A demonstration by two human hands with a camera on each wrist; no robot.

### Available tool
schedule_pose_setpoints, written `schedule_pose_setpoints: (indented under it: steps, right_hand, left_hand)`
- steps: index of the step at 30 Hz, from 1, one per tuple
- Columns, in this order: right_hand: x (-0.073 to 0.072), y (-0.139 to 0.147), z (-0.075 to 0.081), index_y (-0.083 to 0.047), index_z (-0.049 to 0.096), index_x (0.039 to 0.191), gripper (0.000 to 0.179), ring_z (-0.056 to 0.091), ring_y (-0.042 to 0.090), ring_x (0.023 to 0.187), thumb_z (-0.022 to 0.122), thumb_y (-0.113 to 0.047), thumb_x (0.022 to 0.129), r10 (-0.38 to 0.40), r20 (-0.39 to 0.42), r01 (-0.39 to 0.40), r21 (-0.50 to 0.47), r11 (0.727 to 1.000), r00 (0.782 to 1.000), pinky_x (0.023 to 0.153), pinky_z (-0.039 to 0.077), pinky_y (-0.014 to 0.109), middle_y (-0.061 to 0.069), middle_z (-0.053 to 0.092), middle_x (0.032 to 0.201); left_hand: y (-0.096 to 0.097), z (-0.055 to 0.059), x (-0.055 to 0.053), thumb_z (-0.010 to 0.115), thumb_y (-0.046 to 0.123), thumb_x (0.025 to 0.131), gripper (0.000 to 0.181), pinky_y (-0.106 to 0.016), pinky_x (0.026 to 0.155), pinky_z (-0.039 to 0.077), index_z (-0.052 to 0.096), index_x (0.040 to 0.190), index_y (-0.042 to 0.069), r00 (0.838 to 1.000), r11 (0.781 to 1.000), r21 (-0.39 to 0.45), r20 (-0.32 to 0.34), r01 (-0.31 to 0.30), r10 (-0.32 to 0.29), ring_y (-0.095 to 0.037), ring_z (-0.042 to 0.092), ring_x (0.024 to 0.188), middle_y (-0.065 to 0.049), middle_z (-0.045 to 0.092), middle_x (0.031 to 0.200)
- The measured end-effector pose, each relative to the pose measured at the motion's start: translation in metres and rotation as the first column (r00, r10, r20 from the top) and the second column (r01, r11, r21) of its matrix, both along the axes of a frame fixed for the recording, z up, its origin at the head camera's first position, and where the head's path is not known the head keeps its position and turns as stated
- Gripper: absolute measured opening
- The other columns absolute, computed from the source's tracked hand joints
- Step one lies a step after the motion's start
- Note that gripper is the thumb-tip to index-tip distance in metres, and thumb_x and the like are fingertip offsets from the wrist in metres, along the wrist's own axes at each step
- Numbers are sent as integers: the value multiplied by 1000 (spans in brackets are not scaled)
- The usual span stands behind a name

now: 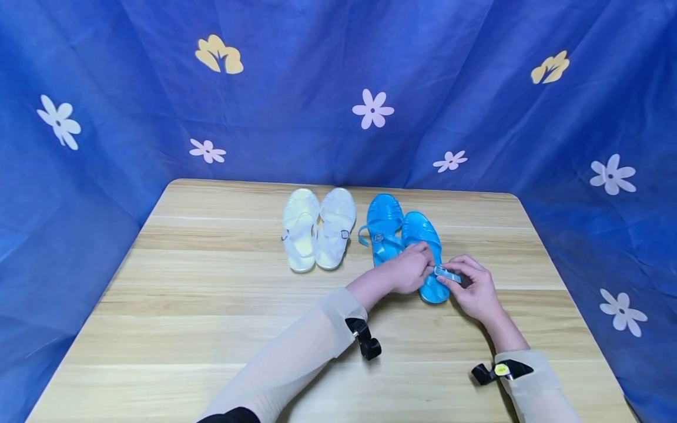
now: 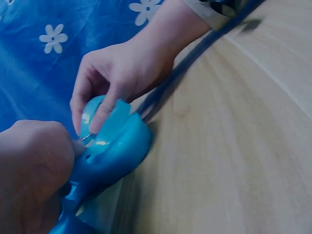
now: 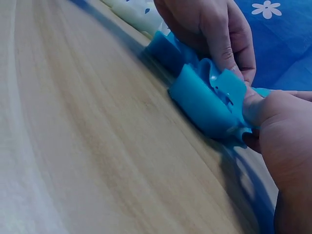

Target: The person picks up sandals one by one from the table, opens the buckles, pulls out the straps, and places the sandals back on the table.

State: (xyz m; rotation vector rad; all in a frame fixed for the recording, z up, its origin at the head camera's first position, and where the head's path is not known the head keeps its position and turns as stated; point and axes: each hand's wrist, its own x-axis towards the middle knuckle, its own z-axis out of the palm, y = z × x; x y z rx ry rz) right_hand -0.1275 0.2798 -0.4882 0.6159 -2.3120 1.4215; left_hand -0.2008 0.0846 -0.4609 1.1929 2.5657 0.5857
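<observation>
A pair of blue jelly sandals stands right of centre on the table. The right one of the pair [image 1: 418, 226] lies under both hands, toe toward the curtain. My right hand [image 1: 476, 288] pinches its ankle strap [image 1: 451, 275] beside a small metal buckle [image 1: 438, 271] in the head view. From the left, my left hand [image 1: 409, 269] reaches over this sandal, fingers curled, its fingertips gripping the strap at the buckle. In the left wrist view, the fingertips of both hands meet at the buckle [image 2: 87, 138]. The other blue sandal [image 1: 384, 214] has its strap hanging loose to the left.
Left of the blue pair, two whitish sandals, a left [image 1: 300, 205] and a right one [image 1: 338, 205], stand side by side with buckled straps. The wooden table [image 1: 185, 305] ends at the back against a blue flowered curtain [image 1: 296, 106].
</observation>
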Motion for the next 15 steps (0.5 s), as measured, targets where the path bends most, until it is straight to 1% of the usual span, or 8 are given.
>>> schedule_pose_setpoints:
  steps: [4,7,10,12,15]
  right_hand:
    - [-2,-2,3,11,74,102,29,66,33,88,80,25,78,27,6,-27,10,1000,1000,84,58,20,23,67,98]
    - [-5,-4,8,10,74,102,29,65,35,88,81,24,77,51,0,-51,33,998,999,83,58,21,23,67,98]
    - [-7,-6,11,9,74,101,28,65,37,88,82,22,77,56,-19,-54,77,996,998,80,56,20,23,69,98]
    - [-8,-5,11,8,75,101,27,66,36,87,82,21,78,50,-27,-47,105,993,998,79,54,18,21,70,98]
    - [-11,-2,3,6,77,102,27,67,34,89,82,20,80,43,-36,-38,138,990,998,80,52,17,18,72,99]
  left_hand:
    - [-2,-3,-4,53,20,112,11,-24,103,43,62,112,12,998,998,69,70,1,-6,-16,51,115,1,54,118]
    - [-4,-5,-7,55,18,111,7,-24,99,44,60,112,13,993,993,119,120,-5,-10,-16,51,112,3,56,115]
    - [-6,-6,-9,56,19,111,5,-25,96,44,60,111,14,987,988,156,163,-14,-11,-16,52,109,4,59,111]
    - [-8,-5,-10,57,19,111,5,-25,94,44,60,110,15,983,985,170,185,-22,-10,-16,52,107,4,60,108]
    - [-9,-3,-10,56,21,111,7,-26,93,44,60,108,16,981,986,166,192,-24,-9,-16,52,107,4,60,106]
